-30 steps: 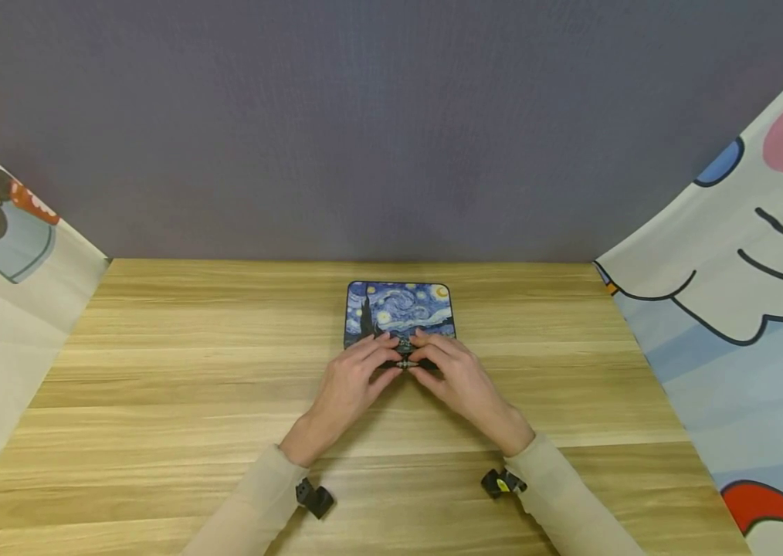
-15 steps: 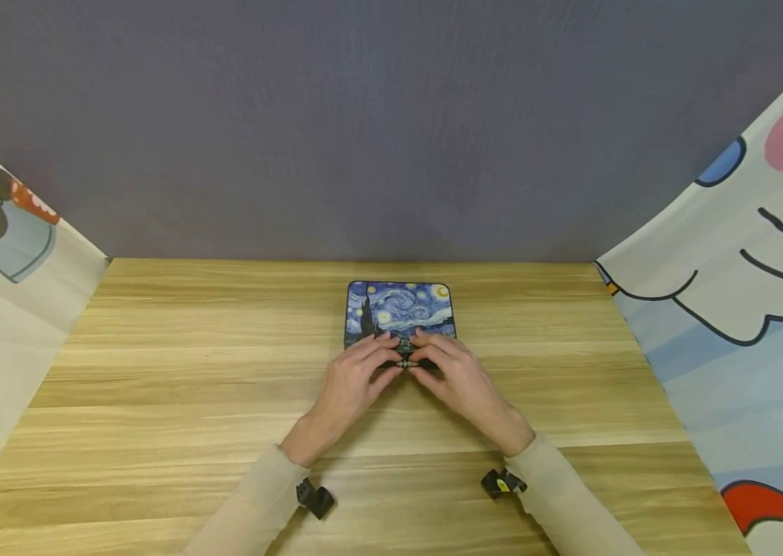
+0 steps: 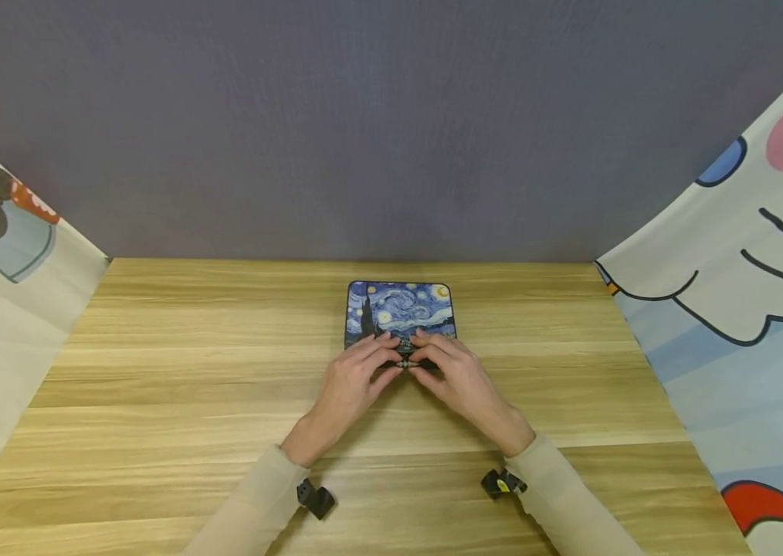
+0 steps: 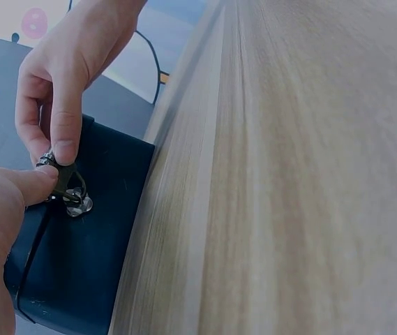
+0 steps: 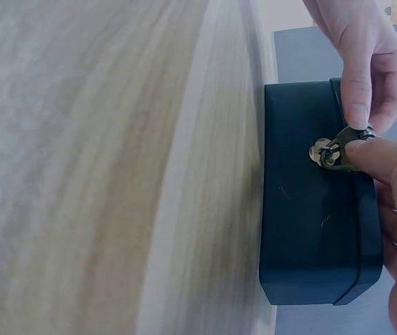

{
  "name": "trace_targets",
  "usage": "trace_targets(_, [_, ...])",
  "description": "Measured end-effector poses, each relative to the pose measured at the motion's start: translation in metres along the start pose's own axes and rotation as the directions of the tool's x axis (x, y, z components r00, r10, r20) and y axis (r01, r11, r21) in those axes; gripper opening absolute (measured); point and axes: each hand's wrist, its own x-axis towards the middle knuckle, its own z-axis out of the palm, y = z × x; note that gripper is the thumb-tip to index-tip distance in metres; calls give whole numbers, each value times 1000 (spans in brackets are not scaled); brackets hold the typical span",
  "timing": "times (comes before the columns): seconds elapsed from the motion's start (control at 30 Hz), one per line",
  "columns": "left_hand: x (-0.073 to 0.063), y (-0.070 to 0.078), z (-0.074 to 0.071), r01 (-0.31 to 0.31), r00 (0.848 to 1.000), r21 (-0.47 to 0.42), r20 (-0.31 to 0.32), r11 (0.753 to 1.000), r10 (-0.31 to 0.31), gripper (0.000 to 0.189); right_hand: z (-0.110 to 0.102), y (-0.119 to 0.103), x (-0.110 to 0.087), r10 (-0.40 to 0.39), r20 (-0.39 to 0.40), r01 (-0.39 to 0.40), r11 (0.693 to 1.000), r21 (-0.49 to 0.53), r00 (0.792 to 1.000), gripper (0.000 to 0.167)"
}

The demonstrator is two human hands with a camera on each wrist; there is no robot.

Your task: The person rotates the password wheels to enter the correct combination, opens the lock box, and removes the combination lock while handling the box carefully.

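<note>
A dark tin box (image 5: 310, 230) with a swirling blue night-sky picture on its lid (image 3: 401, 307) sits on the table, its lid down. At the middle of its front hangs a small bronze-coloured padlock (image 5: 337, 160), looped through a silver hasp (image 4: 81, 204). Ribbed rings, like dials, show at one end of the lock. My left hand (image 3: 350, 378) pinches the lock from the left, thumb in front. From the other side my right hand (image 3: 461, 381) pinches it with thumb and fingers. The fingertips hide part of the lock, and any numbers on it are too small to read.
The wood-grain table (image 3: 190, 386) runs out on both sides of the box. A grey-purple partition (image 3: 364, 139) stands behind it. Cartoon-print curtains hang at the left (image 3: 9, 347) and right (image 3: 746, 309). Small black cameras are strapped to both wrists.
</note>
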Motion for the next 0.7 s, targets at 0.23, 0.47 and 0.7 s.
trace_targets(0.23, [0, 0, -1, -1, 1000, 13, 3, 1000, 1, 18, -1, 0, 0, 4, 3, -4, 1000, -3, 1000, 25])
trace_targets(0.47, [0, 0, -1, -7, 1000, 29, 13, 1000, 7, 19, -1, 0, 0, 5, 10, -5, 1000, -6, 1000, 25])
trace_targets(0.7, [0, 1, -2, -3, 1000, 34, 24, 999, 2, 18, -1, 0, 0, 0, 5, 0, 1000, -10, 1000, 25])
